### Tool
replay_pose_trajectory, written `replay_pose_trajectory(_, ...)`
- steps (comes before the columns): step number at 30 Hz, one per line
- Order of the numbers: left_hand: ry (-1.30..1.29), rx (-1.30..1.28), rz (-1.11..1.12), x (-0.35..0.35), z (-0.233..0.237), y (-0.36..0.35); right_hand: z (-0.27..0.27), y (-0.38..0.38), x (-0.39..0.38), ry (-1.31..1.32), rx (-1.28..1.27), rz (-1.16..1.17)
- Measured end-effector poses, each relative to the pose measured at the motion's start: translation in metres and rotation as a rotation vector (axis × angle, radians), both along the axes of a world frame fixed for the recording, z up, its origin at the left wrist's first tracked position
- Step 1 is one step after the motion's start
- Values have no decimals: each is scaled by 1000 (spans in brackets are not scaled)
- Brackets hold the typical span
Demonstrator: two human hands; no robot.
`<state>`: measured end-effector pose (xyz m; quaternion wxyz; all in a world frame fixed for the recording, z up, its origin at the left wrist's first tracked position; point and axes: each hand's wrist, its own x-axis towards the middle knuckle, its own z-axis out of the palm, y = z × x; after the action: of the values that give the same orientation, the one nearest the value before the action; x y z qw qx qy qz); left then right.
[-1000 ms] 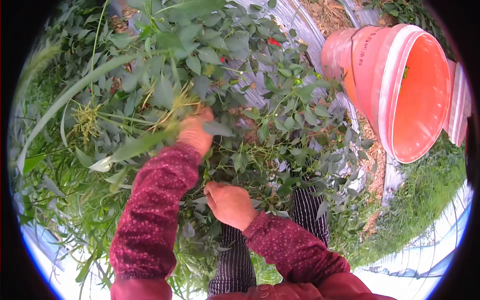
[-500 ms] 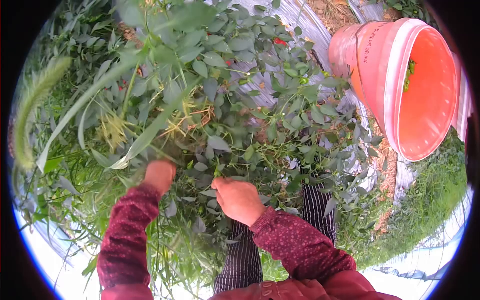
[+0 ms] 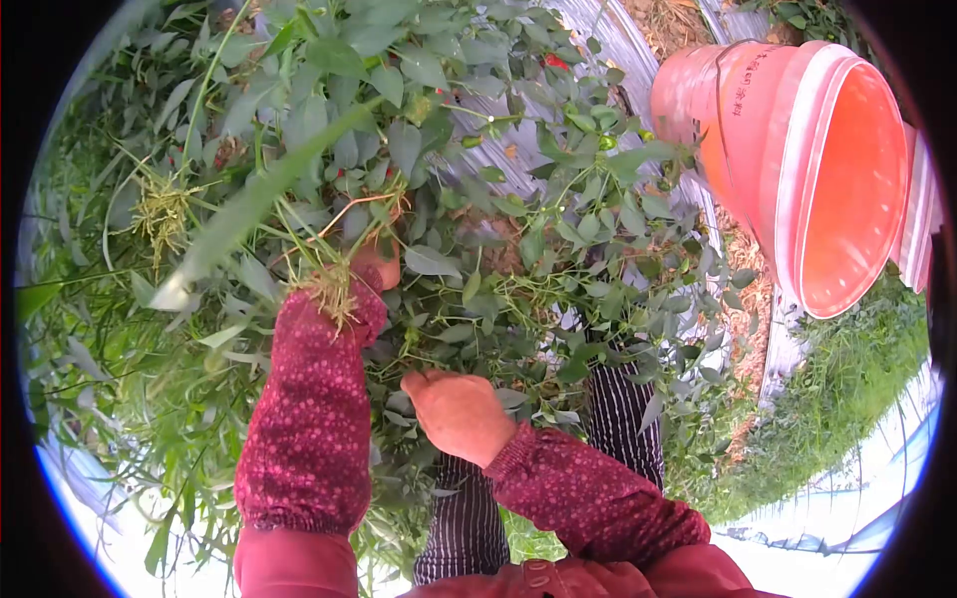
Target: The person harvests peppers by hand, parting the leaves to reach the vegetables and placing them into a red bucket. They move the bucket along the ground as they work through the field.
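My right hand (image 3: 461, 414) is closed low among the pepper plants (image 3: 429, 261), knuckles up, with thumb and fingertips drawn together against the foliage. Whatever lies between those fingertips is too small to make out. Farther up, my left hand (image 3: 382, 264) reaches into the leaves beside a thin brown stem. Leaves and a grass seed head (image 3: 334, 296) cover most of it, and its fingers are hidden. A small green pepper (image 3: 606, 143) hangs to the upper right of both hands, and a red pepper (image 3: 555, 62) shows at the top.
A pink bucket (image 3: 743, 130) leans at the upper right, its mouth facing right and toward me. Silvery plastic film (image 3: 608, 35) lies between the rows. A long grass blade (image 3: 269, 204) crosses close to the camera. My striped trouser legs (image 3: 626, 419) stand below the plants.
My left hand has moved up and right, deeper into the leaves. The right hand has shifted slightly down and left. Green pieces visible inside the bucket's rim earlier no longer show.
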<state>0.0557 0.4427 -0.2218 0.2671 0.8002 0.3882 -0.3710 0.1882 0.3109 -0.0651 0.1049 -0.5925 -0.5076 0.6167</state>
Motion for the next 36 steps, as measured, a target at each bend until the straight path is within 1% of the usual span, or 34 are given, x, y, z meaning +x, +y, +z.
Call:
replay_pose_trajectory(2, 183, -82, -88, -10, 9, -6, -2, -2, -1, 3, -35, 70)
replay_pose_trajectory(4, 370, -158, -182, -20, 24, -8, -8, -6, -3, 12, -17, 57)
replay_pose_trajectory(5, 378, -158, -186, -21, 43, -9, -7, -6, -3, 19, -2, 42)
replay_pose_trajectory(7, 197, -314, -156, -27, 94, -9, 0, 5, 8, 39, 1, 34)
replay_pose_trajectory(8, 206, -309, -151, -35, 112, -6, 1, 11, 14, 46, -5, 25)
replay_pose_trajectory(9, 31, -269, -119, -50, 130, -3, -2, 10, 15, 6, -4, 35)
replay_pose_trajectory(10, -143, -226, -86, -62, 146, 1, -1, 12, 19, 28, -47, 21)
replay_pose_trajectory(12, -118, -260, -50, -79, 176, 11, -4, 9, 16, -16, -7, 11)
replay_pose_trajectory(14, -78, -298, -17, -98, 196, 16, -4, 5, 9, 12, -35, 27)
replay_pose_trajectory(16, -94, -291, -17, -109, 203, 18, -7, 4, 6, 17, -49, 51)
replay_pose_trajectory(18, -107, -279, -7, -112, 204, 17, -8, -3, 0, 33, 23, -12)
replay_pose_trajectory(20, -131, -281, 7, -110, 203, 11, -9, 0, -1, 27, 29, 10)
replay_pose_trajectory(22, -244, -271, 157, -107, 205, 10, -7, 4, -3, 150, -57, -110)
replay_pose_trajectory(23, -252, -286, 279, -106, 208, 9, -6, 6, -5, 174, -87, -120)
replay_pose_trajectory(24, -251, -287, 279, -108, 209, 11, -6, 5, -7, 174, -89, -120)
replay_pose_trajectory(26, -370, -378, 488, -117, 211, 17, -8, 4, -13, 159, -45, -136)
replay_pose_trajectory(27, -373, -430, 597, -123, 213, 19, -10, 1, -16, 159, -46, -138)
replay_pose_trajectory(28, -373, -432, 598, -127, 216, 21, -13, -2, -19, 181, -60, -150)
replay_pose_trajectory(30, -391, -529, 753, -134, 220, 25, -17, -3, -21, 198, -74, -159)
replay_pose_trajectory(31, -403, -579, 813, -136, 223, 28, -17, -1, -23, 212, -74, -208)
replay_pose_trajectory(33, -395, -584, 815, -144, 223, 30, -20, 1, -26, 228, -89, -285)
replay_pose_trajectory(34, -389, -588, 813, -148, 223, 31, -21, 1, -29, 229, -92, -281)
replay_pose_trajectory(36, -417, -596, 808, -151, 221, 29, -26, 5, -34, 423, -136, -539)
